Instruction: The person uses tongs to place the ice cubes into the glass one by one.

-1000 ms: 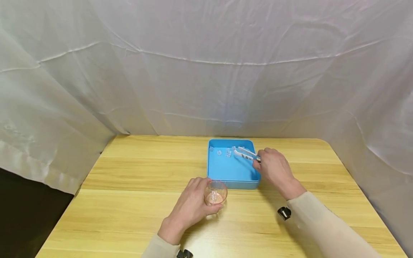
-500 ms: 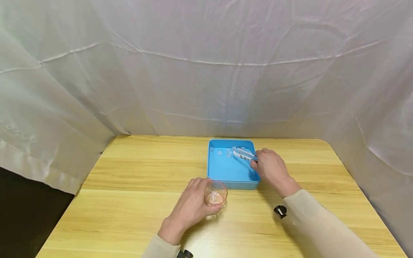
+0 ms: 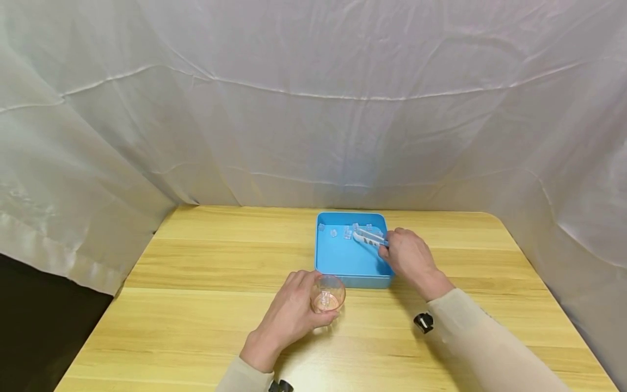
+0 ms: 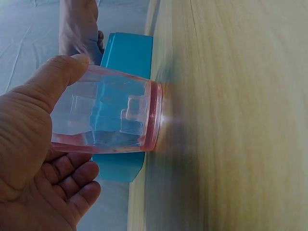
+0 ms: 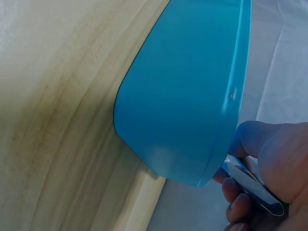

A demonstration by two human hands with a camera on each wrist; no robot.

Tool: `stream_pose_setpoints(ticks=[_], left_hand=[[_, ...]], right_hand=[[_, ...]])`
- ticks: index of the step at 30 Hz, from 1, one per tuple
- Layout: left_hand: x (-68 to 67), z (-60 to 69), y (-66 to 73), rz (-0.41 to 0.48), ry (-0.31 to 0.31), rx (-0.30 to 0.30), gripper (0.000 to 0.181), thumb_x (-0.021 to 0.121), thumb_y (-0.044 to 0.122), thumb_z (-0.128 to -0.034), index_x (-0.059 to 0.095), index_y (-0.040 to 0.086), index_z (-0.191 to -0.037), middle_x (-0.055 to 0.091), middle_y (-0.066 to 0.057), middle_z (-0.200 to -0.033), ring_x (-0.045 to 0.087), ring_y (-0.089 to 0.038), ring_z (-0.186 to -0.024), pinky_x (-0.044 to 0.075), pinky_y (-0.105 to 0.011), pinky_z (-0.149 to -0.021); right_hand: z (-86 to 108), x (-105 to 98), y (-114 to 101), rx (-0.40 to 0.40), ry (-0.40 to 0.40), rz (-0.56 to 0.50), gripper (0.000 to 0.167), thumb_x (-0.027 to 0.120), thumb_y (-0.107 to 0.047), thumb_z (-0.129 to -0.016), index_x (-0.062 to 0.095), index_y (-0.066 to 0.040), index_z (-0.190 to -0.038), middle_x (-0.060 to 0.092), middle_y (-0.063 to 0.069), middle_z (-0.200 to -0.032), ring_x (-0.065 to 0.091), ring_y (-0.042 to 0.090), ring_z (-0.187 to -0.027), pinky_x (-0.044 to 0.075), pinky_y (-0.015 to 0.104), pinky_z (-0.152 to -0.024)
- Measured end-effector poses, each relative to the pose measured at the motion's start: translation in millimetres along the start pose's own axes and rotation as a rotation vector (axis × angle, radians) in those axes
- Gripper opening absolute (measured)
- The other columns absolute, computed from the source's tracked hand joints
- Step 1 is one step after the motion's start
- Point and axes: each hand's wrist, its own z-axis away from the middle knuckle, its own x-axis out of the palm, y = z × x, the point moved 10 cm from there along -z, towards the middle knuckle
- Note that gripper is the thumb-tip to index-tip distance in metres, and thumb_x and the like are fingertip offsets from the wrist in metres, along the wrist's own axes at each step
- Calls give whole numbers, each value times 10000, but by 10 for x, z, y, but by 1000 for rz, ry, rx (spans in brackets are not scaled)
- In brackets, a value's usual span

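My left hand point(image 3: 289, 310) holds a clear, pink-tinted cup point(image 4: 115, 113) between thumb and fingers. The cup stands upright on the table, with clear cubes point(image 3: 325, 297) like ice inside. My right hand point(image 3: 412, 258) reaches over the right wall of a blue box point(image 3: 352, 261) and grips a pair of white and blue tongs point(image 3: 368, 238). Several clear cubes point(image 3: 347, 233) lie towards the back of the box, close by the tong tips. Whether a cube sits between the tips I cannot tell. In the right wrist view, curled fingers wrap the tongs' handle point(image 5: 255, 190).
The box stands towards the back of a light wooden table point(image 3: 206, 305), just behind and right of the cup. A pale grey curtain point(image 3: 313, 136) hangs behind and on both sides. The box's walls rise around the cubes.
My right hand has shifted slightly left, and the tongs' arms have come closer together. The left hand and cup have stayed in place.
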Motion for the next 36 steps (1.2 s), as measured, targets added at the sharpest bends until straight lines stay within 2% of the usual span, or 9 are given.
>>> stream_pose_setpoints(ticks=[14, 23, 36], left_hand=[[-5, -16, -2, 3, -5, 0, 786, 935, 425, -770, 603, 47, -1374, 677, -69, -1256, 585, -211, -1188, 534, -412, -1044], [-16, -36, -9, -7, -7, 1, 780, 934, 429, -771, 607, 54, -1372, 675, -68, -1263, 585, -215, -1192, 532, -414, -1052], [-22, -35, -15, -2, -3, -2, 782, 940, 424, -763, 609, 52, -1366, 679, -71, -1248, 585, -213, -1179, 536, -415, -1041]], right_hand=[[60, -45, -55, -1, 13, -12, 276, 677, -136, -937, 548, -74, -700, 464, 49, -679, 451, 203, -596, 380, 290, -533], [140, -122, -118, -43, 44, -7, 321, 695, -123, -919, 499, -102, -665, 448, 37, -653, 428, 187, -569, 367, 291, -510], [275, -190, -183, -76, 83, -53, 334, 682, -81, -907, 475, -122, -648, 398, 21, -636, 377, 163, -559, 304, 258, -501]])
